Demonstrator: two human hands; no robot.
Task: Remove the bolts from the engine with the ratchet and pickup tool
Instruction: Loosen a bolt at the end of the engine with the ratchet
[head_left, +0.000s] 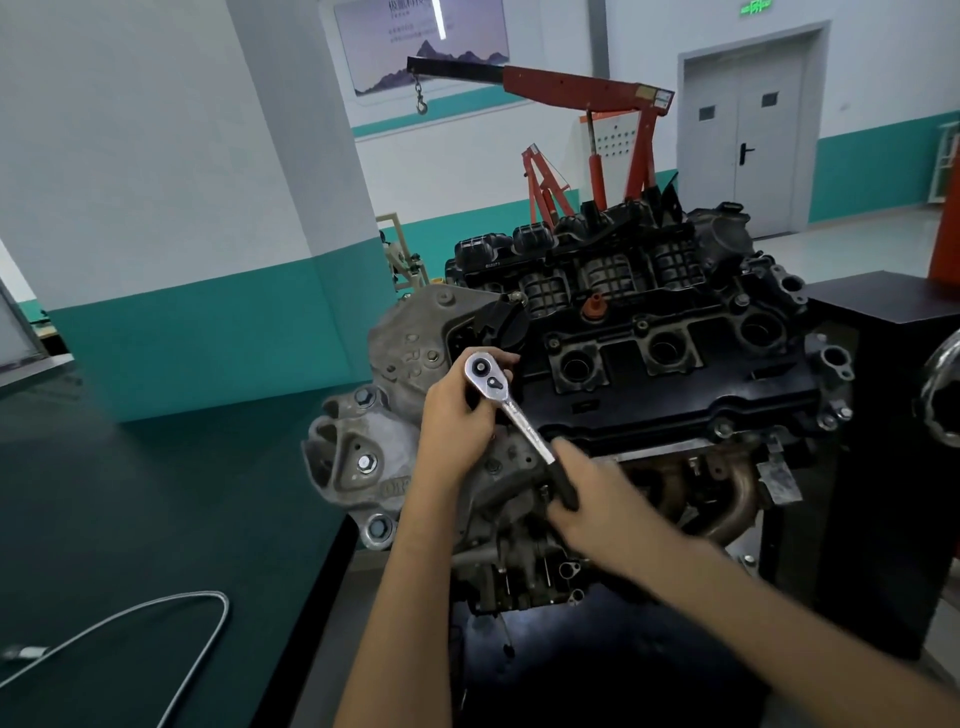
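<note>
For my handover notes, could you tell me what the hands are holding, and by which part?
Both hold the ratchet: the left hand holds its chrome head, the right hand grips its black handle.

An automotive workshop: a stripped engine (649, 364) sits at centre frame beside a dark green bench (130, 519) at lower left. A red engine hoist (587, 85) with a chain hook (422, 106) stands at upper centre, before teal-and-white walls. Grey double doors (748, 135) under a green exit sign (756, 6) are at upper right.
</note>
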